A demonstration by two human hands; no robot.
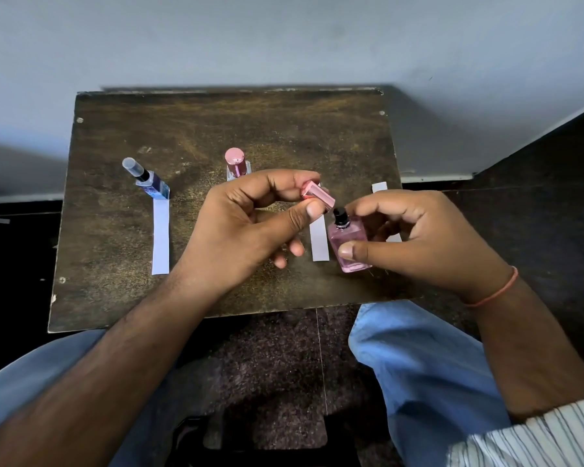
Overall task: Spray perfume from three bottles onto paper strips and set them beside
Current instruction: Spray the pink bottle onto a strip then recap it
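My right hand (429,237) grips a small pink perfume bottle (348,244) above the table, its black spray nozzle (340,215) bare. My left hand (246,227) pinches the bottle's pink cap (317,194) between thumb and fingers, just up-left of the nozzle and apart from it. A blue bottle (152,185) with a clear cap stands at the left, with a white paper strip (160,235) lying in front of it. A capped pink bottle (237,165) stands at the middle back. Another strip (319,242) lies under the hands, and a third strip (380,187) shows behind my right hand.
The bottles and strips sit on a small dark wooden table (122,298) set against a pale wall (284,38). My knees in blue jeans (415,358) flank the table's near edge, over a dark rug (277,365).
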